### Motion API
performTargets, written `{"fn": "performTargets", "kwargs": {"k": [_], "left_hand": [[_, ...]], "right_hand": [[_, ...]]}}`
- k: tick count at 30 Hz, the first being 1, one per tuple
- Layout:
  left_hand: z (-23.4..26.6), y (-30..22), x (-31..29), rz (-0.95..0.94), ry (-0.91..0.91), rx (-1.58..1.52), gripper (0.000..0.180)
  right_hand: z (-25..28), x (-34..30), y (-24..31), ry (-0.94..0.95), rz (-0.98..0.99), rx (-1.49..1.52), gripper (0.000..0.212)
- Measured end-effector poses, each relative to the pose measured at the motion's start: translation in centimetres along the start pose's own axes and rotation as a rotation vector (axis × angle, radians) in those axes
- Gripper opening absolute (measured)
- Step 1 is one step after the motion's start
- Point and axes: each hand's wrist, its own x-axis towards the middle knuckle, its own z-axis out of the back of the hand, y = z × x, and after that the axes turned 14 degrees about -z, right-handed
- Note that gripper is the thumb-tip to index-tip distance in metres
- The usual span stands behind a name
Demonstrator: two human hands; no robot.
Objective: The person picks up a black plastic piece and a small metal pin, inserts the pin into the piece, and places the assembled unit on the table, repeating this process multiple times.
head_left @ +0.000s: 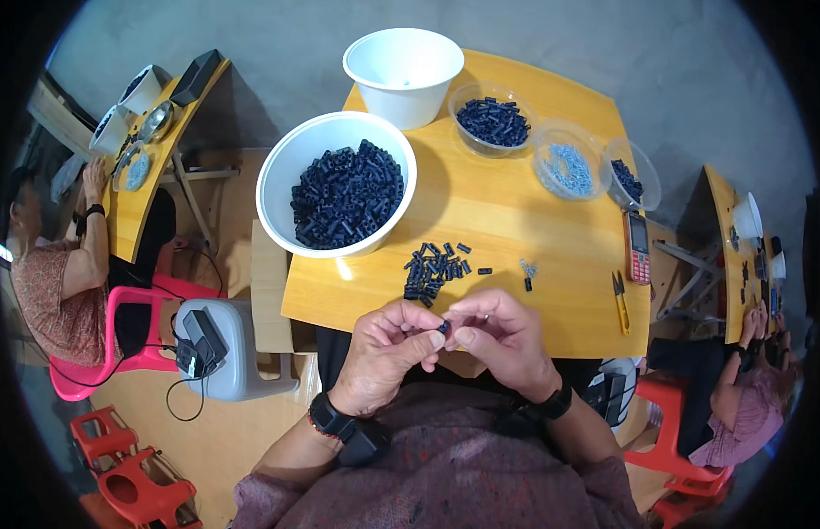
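Observation:
A small black plastic part (444,326) sits between the fingertips of my left hand (382,354), just off the table's near edge. Close against it, my right hand (505,339) has its thumb and fingers pinched together; whatever lies in that pinch is too small or hidden to name. Beyond my hands, a loose pile of black plastic parts (427,273) is spread on the yellow table (374,295). A few small silvery screws (528,266) lie to its right, with a single black part (528,285) beside them.
A white bowl (273,189) heaped with black parts stands left, another white bowl (401,84) behind it. Clear tubs (454,132) of black parts and a tub of screws (570,167) line the back right. A phone (638,247) and yellow-handled snips (621,304) lie right. People sit both sides.

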Motion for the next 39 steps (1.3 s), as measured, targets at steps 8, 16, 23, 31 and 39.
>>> {"fn": "performTargets", "kwargs": {"k": [8,16,23,31,39], "left_hand": [[0.0,0.1,-0.2,-0.093,-0.016,0.150,0.009],[1.1,0.6,-0.4,0.222,-0.029,-0.358,0.007],[0.5,0.5,-0.5,0.151,-0.045,-0.288,0.009],[-0.5,0.3,-0.8,0.127,-0.049,-0.164,0.008],[-0.9,0.7,-1.2,0.011,-0.093,-0.005,0.005]], "right_hand": [[0.4,1.1,0.8,-0.029,0.177,-0.281,0.007],[0.3,0.5,2.0,-0.006,0.340,-0.558,0.012],[-0.4,-0.9,1.6,-0.034,0.164,-0.305,0.028],[-0.8,-1.1,2.1,-0.167,0.356,-0.869,0.036],[-1.5,-0.9,1.4,-0.237,0.431,-0.974,0.025]]}}
